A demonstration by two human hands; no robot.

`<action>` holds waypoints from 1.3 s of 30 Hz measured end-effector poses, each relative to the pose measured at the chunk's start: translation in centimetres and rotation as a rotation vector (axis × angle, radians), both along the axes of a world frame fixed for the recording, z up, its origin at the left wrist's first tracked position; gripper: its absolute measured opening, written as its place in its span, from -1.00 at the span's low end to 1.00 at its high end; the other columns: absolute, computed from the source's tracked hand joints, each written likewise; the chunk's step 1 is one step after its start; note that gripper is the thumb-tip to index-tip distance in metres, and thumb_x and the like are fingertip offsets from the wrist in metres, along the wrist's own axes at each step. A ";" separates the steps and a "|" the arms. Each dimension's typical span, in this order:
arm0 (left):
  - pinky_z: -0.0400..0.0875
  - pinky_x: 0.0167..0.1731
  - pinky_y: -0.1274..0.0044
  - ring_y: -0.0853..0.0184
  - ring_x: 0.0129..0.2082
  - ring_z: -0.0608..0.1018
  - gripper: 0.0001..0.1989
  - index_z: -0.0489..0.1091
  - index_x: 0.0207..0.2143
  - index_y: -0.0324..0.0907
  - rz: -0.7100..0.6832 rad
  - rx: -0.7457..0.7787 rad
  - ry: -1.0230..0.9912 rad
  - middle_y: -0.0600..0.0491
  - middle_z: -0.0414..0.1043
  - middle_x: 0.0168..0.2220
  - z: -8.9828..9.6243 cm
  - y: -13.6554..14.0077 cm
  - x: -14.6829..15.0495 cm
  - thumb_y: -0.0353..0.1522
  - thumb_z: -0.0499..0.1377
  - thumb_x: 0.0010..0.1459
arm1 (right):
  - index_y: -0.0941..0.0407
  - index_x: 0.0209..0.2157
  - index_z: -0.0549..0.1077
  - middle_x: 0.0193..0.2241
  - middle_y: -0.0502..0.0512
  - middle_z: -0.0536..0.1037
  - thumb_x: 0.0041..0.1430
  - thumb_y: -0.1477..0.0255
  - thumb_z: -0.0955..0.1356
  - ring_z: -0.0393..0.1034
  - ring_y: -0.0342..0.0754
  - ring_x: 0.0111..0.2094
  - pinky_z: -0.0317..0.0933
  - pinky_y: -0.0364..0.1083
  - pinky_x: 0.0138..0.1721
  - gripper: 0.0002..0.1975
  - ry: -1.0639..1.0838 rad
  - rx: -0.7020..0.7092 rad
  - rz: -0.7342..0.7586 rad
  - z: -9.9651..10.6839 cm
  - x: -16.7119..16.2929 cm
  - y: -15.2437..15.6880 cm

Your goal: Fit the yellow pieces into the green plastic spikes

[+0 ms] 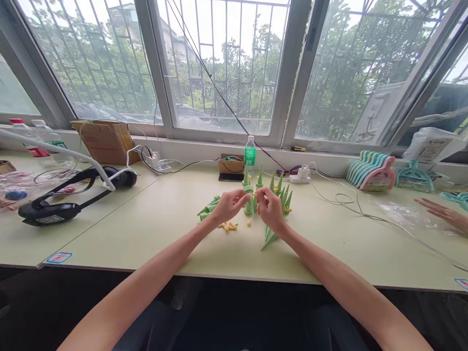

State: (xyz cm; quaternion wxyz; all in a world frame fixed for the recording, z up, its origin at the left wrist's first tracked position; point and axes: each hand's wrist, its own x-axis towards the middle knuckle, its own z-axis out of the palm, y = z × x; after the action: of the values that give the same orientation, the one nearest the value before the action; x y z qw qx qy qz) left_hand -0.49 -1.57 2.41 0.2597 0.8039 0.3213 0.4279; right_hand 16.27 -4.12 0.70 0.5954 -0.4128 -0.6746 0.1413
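Note:
My left hand [229, 204] pinches a pale green plastic tube-like part [248, 188] over the desk. Close beside it, the fingers of my right hand [271, 207] are closed on a small yellow piece [255, 194] held against the green part; its exact shape is partly covered. Behind and to the right of my hands stand several green pointed cones [280, 187], some with yellow bits on them. Loose green cones [269, 240] lie under my right wrist. To the left are green tube parts [208, 209], a small heap of yellow pieces [228, 226] and one single yellow piece [249, 222].
A green-labelled bottle [250, 152], a small brown box [231, 168] and power strips [300, 178] line the window side. A black headset [73, 200] lies left. Toy-like dustpans [371, 170] stand right, near another person's hand [444, 213]. A white cable [360, 209] crosses the desk.

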 end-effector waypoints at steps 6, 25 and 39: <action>0.22 -0.66 0.65 0.53 -0.66 0.30 -0.62 0.22 -0.47 -0.21 -0.004 0.046 0.020 0.14 0.30 -0.57 0.0 -0.1 0.1 -0.10 0.09 0.22 | 0.10 -0.36 0.30 -0.62 -0.08 0.27 0.33 0.24 0.18 0.20 -0.17 -0.63 0.10 -0.20 -0.58 -0.73 -0.015 0.002 -0.006 0.0 0.1 0.1; 0.16 -0.66 0.68 0.54 -0.65 0.23 -0.68 0.29 -0.35 -0.19 0.024 0.069 -0.021 0.19 0.20 -0.56 -0.4 0.3 -0.1 -0.11 0.21 0.10 | 0.09 -0.41 0.28 -0.65 -0.09 0.24 0.33 0.21 0.17 0.15 -0.19 -0.64 0.08 -0.21 -0.59 -0.70 -0.062 -0.019 0.064 -0.1 -0.3 -0.1; 0.19 -0.61 0.69 0.55 -0.65 0.28 -0.77 0.31 -0.23 -0.17 0.057 0.184 -0.003 0.21 0.25 -0.55 -0.1 -0.6 0.1 -0.23 0.19 0.13 | 0.10 -0.38 0.28 -0.61 -0.07 0.28 0.34 0.20 0.16 0.16 -0.22 -0.64 0.10 -0.22 -0.58 -0.69 -0.069 -0.016 0.077 0.3 -0.3 -0.5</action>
State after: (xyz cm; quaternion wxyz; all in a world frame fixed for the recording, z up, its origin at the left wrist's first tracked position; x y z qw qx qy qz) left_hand -0.35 -2.22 2.29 0.1729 0.8141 0.3030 0.4643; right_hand 15.94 -4.65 1.03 0.5623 -0.3960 -0.7091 0.1554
